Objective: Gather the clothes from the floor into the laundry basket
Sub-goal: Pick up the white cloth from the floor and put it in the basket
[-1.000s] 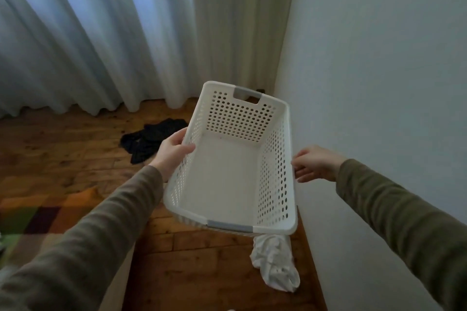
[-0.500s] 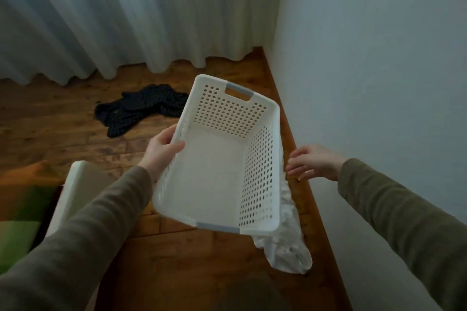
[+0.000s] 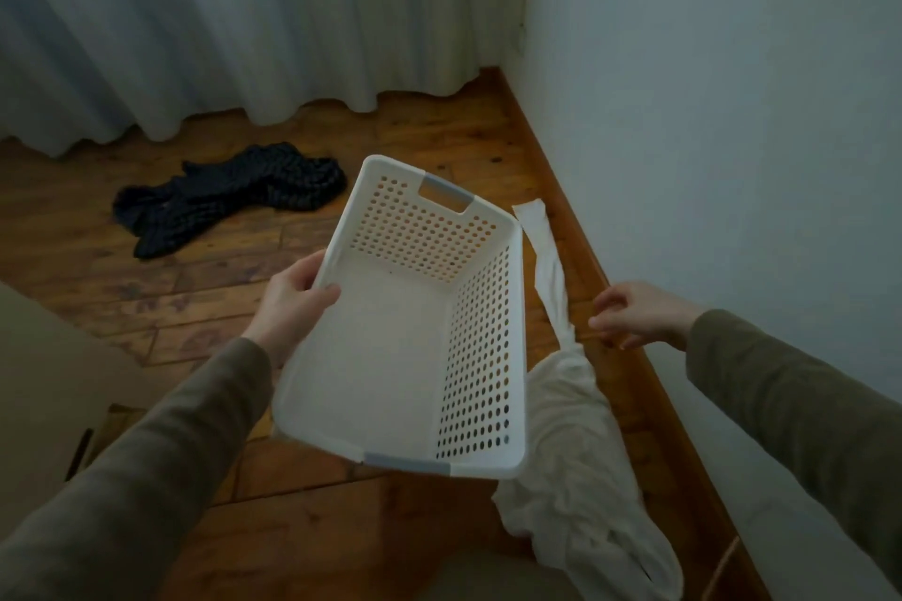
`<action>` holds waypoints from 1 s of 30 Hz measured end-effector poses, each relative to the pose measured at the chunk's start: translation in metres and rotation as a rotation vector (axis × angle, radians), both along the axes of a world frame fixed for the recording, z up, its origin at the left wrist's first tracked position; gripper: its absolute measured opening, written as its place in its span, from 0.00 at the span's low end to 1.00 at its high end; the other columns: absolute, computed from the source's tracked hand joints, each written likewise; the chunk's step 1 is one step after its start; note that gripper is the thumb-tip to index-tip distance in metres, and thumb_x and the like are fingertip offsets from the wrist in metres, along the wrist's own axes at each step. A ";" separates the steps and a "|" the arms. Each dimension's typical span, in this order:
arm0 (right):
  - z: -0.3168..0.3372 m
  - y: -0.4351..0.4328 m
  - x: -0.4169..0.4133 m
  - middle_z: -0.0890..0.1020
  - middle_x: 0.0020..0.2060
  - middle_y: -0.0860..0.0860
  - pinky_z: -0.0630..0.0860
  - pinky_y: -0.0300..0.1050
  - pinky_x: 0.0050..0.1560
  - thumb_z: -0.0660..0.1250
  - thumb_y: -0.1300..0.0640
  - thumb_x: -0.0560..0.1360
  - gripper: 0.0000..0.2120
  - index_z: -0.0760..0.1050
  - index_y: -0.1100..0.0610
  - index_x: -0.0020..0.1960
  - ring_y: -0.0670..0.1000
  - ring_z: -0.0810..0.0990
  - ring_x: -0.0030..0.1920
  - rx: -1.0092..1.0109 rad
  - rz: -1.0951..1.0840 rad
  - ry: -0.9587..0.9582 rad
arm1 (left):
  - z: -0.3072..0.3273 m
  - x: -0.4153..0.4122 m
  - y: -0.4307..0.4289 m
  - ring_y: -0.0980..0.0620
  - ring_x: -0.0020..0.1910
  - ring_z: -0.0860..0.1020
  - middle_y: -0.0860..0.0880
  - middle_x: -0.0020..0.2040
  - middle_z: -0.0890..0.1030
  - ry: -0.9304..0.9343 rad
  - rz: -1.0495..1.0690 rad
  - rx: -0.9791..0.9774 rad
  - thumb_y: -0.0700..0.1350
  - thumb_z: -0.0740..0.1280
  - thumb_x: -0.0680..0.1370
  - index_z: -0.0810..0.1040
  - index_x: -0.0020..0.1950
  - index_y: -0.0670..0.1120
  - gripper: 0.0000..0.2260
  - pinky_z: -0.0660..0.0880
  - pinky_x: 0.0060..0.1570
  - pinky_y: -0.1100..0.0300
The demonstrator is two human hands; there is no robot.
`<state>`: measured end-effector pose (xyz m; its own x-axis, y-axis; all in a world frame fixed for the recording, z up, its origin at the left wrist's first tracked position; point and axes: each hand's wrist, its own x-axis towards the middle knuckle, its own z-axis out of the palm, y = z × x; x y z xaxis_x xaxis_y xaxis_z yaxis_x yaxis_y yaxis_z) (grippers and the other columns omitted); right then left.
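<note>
A person's left hand (image 3: 293,298) grips the empty laundry basket (image 3: 415,356), now lower over the wooden floor (image 3: 244,307). The right hand (image 3: 634,315), fingers loosely spread and empty, has dropped toward the white garment (image 3: 576,454); a dark garment (image 3: 229,200) lies beyond.

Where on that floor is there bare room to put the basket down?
Bare boards lie between the dark clothes and the basket, and beyond it toward the curtain. Along the wall it is crowded: the white garment stretches there, near the right hand.
</note>
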<state>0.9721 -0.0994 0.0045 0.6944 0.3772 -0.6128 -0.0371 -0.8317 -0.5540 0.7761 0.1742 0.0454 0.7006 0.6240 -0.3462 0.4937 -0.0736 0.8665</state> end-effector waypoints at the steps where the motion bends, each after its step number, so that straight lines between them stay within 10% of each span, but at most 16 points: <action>1: -0.017 -0.001 0.001 0.76 0.61 0.59 0.76 0.49 0.56 0.67 0.59 0.74 0.24 0.66 0.61 0.68 0.54 0.78 0.53 -0.004 0.001 -0.008 | -0.011 0.002 0.000 0.54 0.43 0.80 0.55 0.46 0.78 -0.001 0.002 0.004 0.38 0.62 0.77 0.71 0.67 0.54 0.21 0.76 0.32 0.60; 15: -0.173 -0.028 -0.014 0.73 0.66 0.59 0.71 0.48 0.63 0.73 0.54 0.69 0.34 0.65 0.60 0.70 0.56 0.74 0.64 -0.047 0.056 -0.081 | -0.082 0.005 -0.013 0.57 0.41 0.78 0.49 0.52 0.77 0.009 -0.001 0.113 0.37 0.61 0.77 0.68 0.70 0.51 0.22 0.73 0.31 0.63; 30: -0.249 -0.023 -0.059 0.52 0.76 0.56 0.60 0.51 0.74 0.73 0.50 0.68 0.51 0.41 0.53 0.77 0.56 0.55 0.76 -0.280 0.127 -0.012 | -0.090 0.008 -0.017 0.55 0.41 0.80 0.56 0.45 0.78 0.023 -0.006 0.149 0.35 0.61 0.77 0.69 0.69 0.52 0.22 0.75 0.31 0.63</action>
